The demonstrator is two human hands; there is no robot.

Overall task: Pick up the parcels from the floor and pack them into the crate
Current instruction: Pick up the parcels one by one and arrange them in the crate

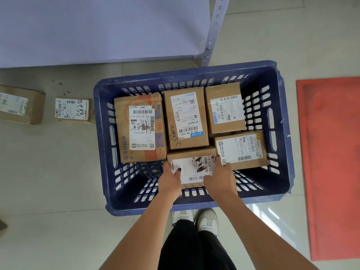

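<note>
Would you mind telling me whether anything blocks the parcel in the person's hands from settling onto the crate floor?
Nothing visible does. The left hand and right hand hold the parcel over the crate's bare front strip, beside four packed parcels.

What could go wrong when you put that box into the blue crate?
1. The held parcel is squeezed between the left hand and right hand, close against packed parcels; fingers might get pinched as it drops in.
2. The crate has little bare floor left, so the two parcels on the floor, one and another, may need stacking and could sit unevenly.
</note>
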